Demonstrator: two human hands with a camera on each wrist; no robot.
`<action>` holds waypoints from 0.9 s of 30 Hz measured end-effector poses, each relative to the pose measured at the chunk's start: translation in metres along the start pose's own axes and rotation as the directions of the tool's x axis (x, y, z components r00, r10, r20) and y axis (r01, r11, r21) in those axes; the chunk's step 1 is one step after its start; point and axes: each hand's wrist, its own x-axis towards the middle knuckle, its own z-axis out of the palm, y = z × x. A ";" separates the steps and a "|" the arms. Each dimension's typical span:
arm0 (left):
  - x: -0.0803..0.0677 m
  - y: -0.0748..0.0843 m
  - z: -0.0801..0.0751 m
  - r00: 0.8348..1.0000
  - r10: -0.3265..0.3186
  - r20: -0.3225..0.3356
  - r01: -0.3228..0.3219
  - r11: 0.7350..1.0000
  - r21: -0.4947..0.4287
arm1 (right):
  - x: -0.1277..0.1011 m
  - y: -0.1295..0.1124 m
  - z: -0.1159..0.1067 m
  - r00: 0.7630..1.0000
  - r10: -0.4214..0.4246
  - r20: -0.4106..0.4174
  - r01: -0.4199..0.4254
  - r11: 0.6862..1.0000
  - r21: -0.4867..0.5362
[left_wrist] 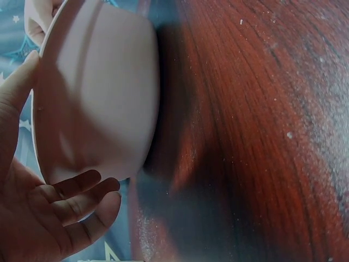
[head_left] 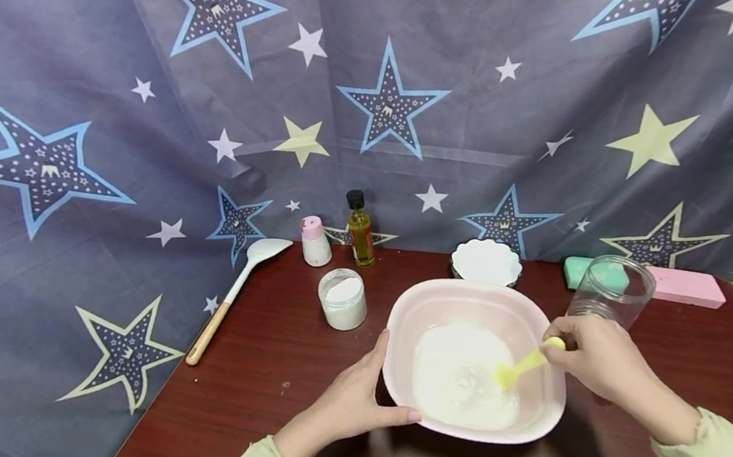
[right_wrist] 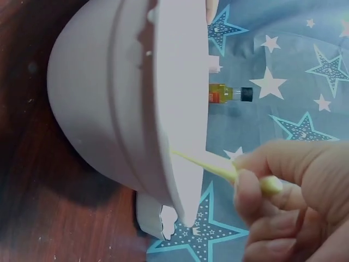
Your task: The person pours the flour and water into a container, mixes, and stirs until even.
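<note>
A pale pink bowl [head_left: 406,323] stands on the dark red table, with a milky white mixture [head_left: 464,383] in its bottom. My left hand [head_left: 350,400] holds the bowl's near left corner, thumb at the front rim and fingers round the side; the left wrist view shows these fingers [left_wrist: 82,204] bent by the bowl's outer wall. Over the right rim, my right hand [head_left: 603,357] pinches the handle of a small yellow spatula [head_left: 531,360]. The spatula's wide end dips into the mixture. In the right wrist view, its thin shaft [right_wrist: 204,162] crosses the rim.
Behind the bowl are a scalloped white dish [head_left: 486,263], a clear jar [head_left: 624,288], and green [head_left: 576,271] and pink blocks [head_left: 685,287]. Leftward stand a jar of white powder [head_left: 343,301], a pink-capped bottle [head_left: 316,242], an oil bottle [head_left: 361,235] and a ladle [head_left: 238,285].
</note>
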 end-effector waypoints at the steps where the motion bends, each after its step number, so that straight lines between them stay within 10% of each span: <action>1: 0.000 0.000 0.000 1.000 0.001 0.000 -0.001 1.000 -0.001 | -0.001 0.000 0.000 1.000 0.003 0.023 -0.003 1.000 0.013; 11: 0.000 0.000 0.000 1.000 0.012 -0.006 -0.012 1.000 0.000 | -0.005 -0.001 0.009 0.990 -0.021 0.143 0.008 0.996 0.091; 27: 0.000 0.003 -0.001 1.000 -0.002 0.006 0.002 1.000 0.003 | 0.003 -0.020 0.044 0.990 -0.138 0.040 0.129 0.975 0.180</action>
